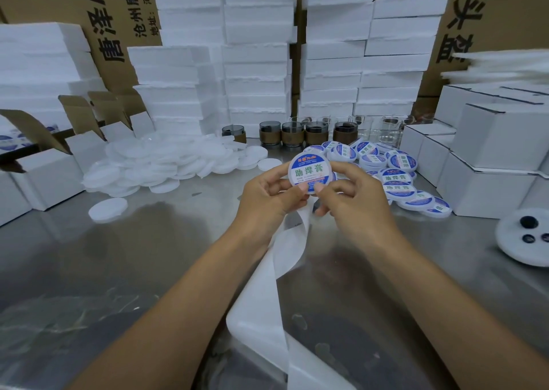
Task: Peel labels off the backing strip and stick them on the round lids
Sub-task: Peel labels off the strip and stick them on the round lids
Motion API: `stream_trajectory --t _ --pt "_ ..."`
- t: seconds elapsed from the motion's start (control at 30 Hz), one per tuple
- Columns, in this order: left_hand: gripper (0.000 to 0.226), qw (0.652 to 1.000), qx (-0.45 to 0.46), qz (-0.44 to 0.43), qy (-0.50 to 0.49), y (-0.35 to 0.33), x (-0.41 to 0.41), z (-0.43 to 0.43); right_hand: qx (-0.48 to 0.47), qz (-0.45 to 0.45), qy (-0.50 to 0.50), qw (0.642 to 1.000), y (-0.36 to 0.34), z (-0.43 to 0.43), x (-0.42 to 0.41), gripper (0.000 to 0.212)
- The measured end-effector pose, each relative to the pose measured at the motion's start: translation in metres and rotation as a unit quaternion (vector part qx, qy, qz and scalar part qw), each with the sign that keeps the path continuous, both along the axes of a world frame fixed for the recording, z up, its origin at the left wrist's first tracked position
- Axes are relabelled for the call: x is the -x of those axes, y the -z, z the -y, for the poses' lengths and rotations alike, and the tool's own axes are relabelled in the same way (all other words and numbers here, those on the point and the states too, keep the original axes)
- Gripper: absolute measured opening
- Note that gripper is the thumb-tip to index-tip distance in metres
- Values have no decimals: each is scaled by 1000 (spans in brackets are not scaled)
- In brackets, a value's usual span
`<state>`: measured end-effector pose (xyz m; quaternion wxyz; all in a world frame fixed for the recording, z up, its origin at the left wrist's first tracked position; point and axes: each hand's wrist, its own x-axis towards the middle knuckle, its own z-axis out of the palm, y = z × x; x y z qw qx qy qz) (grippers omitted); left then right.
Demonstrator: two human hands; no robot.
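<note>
left hand point(267, 195) and right hand point(352, 195) both pinching round labelled plastic lid point(310, 170); smooth white backing strip point(264, 285) trailing toward 6 o'clock.

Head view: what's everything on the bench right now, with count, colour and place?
Labelled round plastic lid: one, white with blue label, held at centre.
Paper backing strip: one, white, hanging below that lid toward viewer.
Unlabelled round lids: heap, translucent white, table left.
Finished labelled lids: pile, blue-white, table right.
Foam blocks: stacks, white, back.
Cardboard boxes: many, white, both sides.
Glass cups: a row, dark and clear, behind lids.
Steel table: one, grey, underneath.
Left hand: pinches held lid's left side.
Right hand: pinches its right side.
</note>
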<state>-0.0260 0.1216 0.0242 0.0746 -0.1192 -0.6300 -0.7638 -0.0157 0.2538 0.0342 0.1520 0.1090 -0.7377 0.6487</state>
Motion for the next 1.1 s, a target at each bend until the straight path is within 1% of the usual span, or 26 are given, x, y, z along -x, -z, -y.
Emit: stream_trajectory --t 0.1,0.2,0.27,0.33,0.37,0.5,0.63,0.67,0.7,0.77,0.83,0.87,0.93,1.0,1.07,1.1 --pt "31 1000 -3 15 -3 1 1 0 4 9 16 1000 1 -4 2 25" --pt "26 999 -16 35 -15 3 3 3 33 36 64 997 2 -16 8 22" --pt "26 998 -24 48 -28 3 4 6 75 65 130 986 3 -28 15 19" --pt "24 996 -32 62 -51 4 6 8 115 111 191 968 5 -40 20 25" --pt "21 995 -33 67 -62 3 6 10 140 135 204 960 5 -45 22 29" --pt "16 993 -37 77 -78 2 5 13 242 212 169 932 3 -57 23 33" --pt "16 991 -41 91 -93 4 1 16 269 242 132 923 -1 -60 24 34" --pt "15 990 -45 93 -97 5 -1 17 256 241 140 925 0 -60 24 30" --pt "15 989 -47 94 -102 5 -1 18 224 231 163 933 1 -60 26 26" --pt "14 988 -48 96 -111 6 -3 19 128 201 218 946 6 -59 26 30" --pt "15 986 -55 99 -119 6 -5 21 48 149 260 953 10 -55 21 35" --pt "15 985 -63 100 -123 6 -5 22 16 111 267 957 11 -52 18 31" --pt "16 982 -70 105 -140 4 -4 28 -50 31 265 963 16 -47 12 21" --pt "17 977 -59 109 -172 1 -1 43 -114 -31 252 961 20 -44 10 19" --pt "16 968 -34 107 -223 -2 5 67 -155 -55 230 959 22 -41 10 20" --pt "17 961 -6 102 -257 -3 9 82 -168 -62 220 959 23 -40 11 21"
